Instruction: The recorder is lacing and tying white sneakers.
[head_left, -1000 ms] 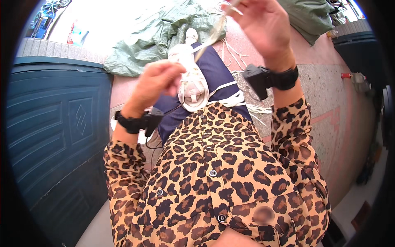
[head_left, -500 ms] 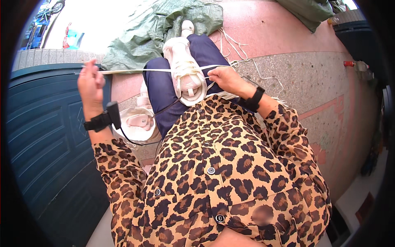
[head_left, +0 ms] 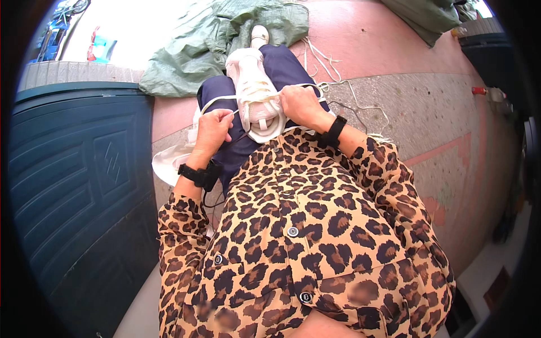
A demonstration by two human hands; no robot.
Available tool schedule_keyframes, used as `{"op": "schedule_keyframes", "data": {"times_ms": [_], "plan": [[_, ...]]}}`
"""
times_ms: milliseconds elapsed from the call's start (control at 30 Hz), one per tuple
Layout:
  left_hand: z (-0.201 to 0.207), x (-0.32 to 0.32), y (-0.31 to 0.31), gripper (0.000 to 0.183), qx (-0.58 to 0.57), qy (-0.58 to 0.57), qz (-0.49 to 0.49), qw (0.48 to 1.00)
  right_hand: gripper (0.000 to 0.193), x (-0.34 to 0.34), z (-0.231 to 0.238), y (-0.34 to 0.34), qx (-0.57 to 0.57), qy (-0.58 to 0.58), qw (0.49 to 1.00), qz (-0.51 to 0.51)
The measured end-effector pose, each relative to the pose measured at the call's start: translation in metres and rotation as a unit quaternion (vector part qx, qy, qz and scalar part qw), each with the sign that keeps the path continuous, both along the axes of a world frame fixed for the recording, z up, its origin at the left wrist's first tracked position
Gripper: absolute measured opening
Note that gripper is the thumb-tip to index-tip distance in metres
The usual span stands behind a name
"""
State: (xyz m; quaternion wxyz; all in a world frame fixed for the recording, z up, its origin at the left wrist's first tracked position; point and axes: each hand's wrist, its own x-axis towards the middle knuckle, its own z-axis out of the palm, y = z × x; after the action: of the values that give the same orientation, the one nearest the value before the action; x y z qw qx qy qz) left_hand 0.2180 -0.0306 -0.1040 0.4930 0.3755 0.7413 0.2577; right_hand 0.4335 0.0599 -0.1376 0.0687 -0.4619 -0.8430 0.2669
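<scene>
A pale pink-white sneaker (head_left: pixel 247 70) lies lengthwise between my thighs, its heel opening toward me. Cream shoelace (head_left: pixel 258 90) criss-crosses its tongue. Left of the shoe, my left hand (head_left: pixel 213 132) is closed, with thumb and forefinger pinching a piece of the lace; a slack loop curves above it over my knee. My right hand (head_left: pixel 304 106) is closed against the shoe's right side, its fingertips at the lacing and lace trailing out behind the knuckles. What exactly lies under those fingers is partly hidden.
A second pale shoe (head_left: pixel 169 160) sits on the floor, partly behind my left forearm. Loose cream laces (head_left: pixel 355 101) lie on the floor to the right. A green tarp (head_left: pixel 191 56) spreads ahead. A dark blue panelled door (head_left: pixel 84 158) stands close at left.
My left hand has come in from far left toward the shoe, and the taut lace has gone slack. My right hand has shifted slightly inward, onto the lacing.
</scene>
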Motion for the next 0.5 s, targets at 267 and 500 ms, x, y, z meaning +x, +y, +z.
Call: {"op": "schedule_keyframes", "data": {"times_ms": [267, 500], "plan": [[-0.016, 0.009, -0.001, 0.018, 0.124, 0.181, -0.086, 0.972, 0.016, 0.002, 0.003, -0.009, 0.083, 0.02, 0.992, 0.09], [-0.016, 0.026, 0.009, 0.011, 0.151, 0.383, -0.236, 0.88, 0.015, 0.002, 0.011, -0.016, 0.167, 0.029, 0.983, 0.075]]}}
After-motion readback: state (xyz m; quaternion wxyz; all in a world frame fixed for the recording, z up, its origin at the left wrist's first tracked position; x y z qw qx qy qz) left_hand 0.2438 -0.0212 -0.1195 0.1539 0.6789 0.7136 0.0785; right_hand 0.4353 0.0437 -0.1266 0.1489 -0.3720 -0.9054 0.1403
